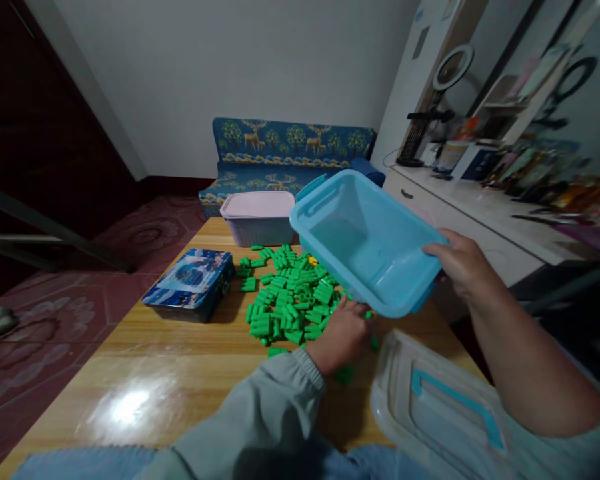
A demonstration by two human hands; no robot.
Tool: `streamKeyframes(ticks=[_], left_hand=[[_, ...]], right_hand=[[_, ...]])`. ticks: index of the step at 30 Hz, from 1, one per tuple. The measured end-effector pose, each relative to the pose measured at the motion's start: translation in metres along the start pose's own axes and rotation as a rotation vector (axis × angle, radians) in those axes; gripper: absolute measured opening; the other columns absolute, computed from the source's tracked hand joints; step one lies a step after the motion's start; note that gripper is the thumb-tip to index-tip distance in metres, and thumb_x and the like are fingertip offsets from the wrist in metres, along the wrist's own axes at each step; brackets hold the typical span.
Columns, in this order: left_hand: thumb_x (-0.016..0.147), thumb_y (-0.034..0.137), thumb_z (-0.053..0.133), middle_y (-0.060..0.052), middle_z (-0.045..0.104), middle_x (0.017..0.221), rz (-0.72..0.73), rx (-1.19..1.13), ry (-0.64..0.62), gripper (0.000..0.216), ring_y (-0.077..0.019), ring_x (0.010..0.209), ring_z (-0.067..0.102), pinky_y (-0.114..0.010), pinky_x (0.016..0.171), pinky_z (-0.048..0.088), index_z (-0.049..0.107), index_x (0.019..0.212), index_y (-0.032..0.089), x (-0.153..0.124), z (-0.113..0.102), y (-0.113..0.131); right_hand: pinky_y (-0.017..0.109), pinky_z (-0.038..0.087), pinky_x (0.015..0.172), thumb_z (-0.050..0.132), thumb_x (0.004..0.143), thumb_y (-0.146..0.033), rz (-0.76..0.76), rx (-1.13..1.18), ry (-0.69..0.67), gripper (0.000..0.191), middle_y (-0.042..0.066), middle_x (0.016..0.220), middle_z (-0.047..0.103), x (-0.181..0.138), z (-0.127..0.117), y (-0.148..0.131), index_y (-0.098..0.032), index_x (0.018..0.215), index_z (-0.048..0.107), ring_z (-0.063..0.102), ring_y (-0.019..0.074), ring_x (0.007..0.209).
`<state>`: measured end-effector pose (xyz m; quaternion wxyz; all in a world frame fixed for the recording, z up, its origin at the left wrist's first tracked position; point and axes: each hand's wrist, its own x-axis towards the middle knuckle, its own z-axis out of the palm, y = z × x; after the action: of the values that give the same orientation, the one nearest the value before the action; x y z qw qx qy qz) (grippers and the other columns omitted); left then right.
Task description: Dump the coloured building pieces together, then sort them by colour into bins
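We record the right hand [457, 263] closed on the near rim of the blue tub [365, 240], which is held tilted above the table [155, 373] with its empty inside facing the camera. The left hand [343, 333] lies palm down at the near edge of the green blocks [285, 300], just beneath the tub; we cannot tell whether its fingers grip any. The blocks are heaped mid-table. A clear lid [440, 407] lies near right, a printed tin [193, 283] left of the heap, and a pink-lidded box [260, 217] behind it.
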<state>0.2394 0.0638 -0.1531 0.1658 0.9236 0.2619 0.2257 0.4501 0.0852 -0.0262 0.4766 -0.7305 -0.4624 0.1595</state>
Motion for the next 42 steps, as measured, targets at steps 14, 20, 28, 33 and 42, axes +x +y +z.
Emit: streamKeyframes(ticks=[14, 20, 28, 33, 42], left_hand=[[0.089, 0.020, 0.048, -0.017, 0.062, 0.128, -0.078, 0.363, -0.185, 0.030, -0.0335, 0.133, 0.042, -0.061, 0.116, 0.016, 0.072, 0.107, 0.013, 0.045, 0.039, -0.036], [0.091, 0.039, 0.050, -0.019, 0.067, 0.098, -0.133, 0.292, -0.153, 0.038, -0.0306, 0.105, 0.061, -0.045, 0.093, 0.049, 0.072, 0.091, 0.007, 0.014, 0.007, 0.014], [0.064, 0.057, 0.078, -0.023, 0.066, 0.098, -0.419, 0.091, -0.398, 0.101, -0.0350, 0.088, 0.067, -0.042, 0.070, 0.053, 0.040, 0.139, 0.001, -0.009, 0.040, 0.087], [0.059, 0.040, 0.084, -0.025, 0.064, 0.114, -0.565, -0.175, -0.399, 0.084, -0.0349, 0.103, 0.064, -0.040, 0.085, 0.053, 0.052, 0.127, 0.003, -0.012, 0.038, 0.073], [0.073, 0.038, 0.070, -0.005, 0.070, 0.085, -0.674, -0.991, -0.053, 0.047, -0.0178, 0.073, 0.063, -0.022, 0.056, 0.046, 0.065, 0.113, 0.015, -0.082, -0.064, 0.036]], right_hand=[[0.022, 0.040, 0.056, 0.067, 0.051, -0.017, 0.151, 0.321, 0.127, 0.024, -0.004, 0.062, 0.060, 0.003, -0.037, 0.036, -0.015, 0.075, 0.068, 0.051, 0.0113, 0.058], [0.021, 0.039, 0.045, 0.067, 0.054, -0.015, 0.232, 0.303, 0.163, 0.020, -0.003, 0.058, 0.059, 0.002, -0.046, 0.042, -0.015, 0.073, 0.065, 0.051, 0.0112, 0.050], [0.020, 0.028, 0.031, 0.064, 0.060, -0.021, 0.236, 0.147, 0.136, 0.014, -0.005, 0.045, 0.047, -0.004, -0.046, 0.032, -0.018, 0.073, 0.061, 0.042, 0.0110, 0.035], [0.022, 0.028, 0.031, 0.064, 0.061, -0.025, 0.199, 0.069, 0.133, 0.015, -0.004, 0.045, 0.046, 0.002, -0.056, 0.051, -0.018, 0.073, 0.061, 0.042, 0.0121, 0.034], [0.024, 0.029, 0.032, 0.064, 0.063, -0.026, 0.325, 0.006, 0.096, 0.010, -0.002, 0.043, 0.049, -0.010, -0.080, 0.087, -0.021, 0.071, 0.062, 0.044, 0.0145, 0.034]])
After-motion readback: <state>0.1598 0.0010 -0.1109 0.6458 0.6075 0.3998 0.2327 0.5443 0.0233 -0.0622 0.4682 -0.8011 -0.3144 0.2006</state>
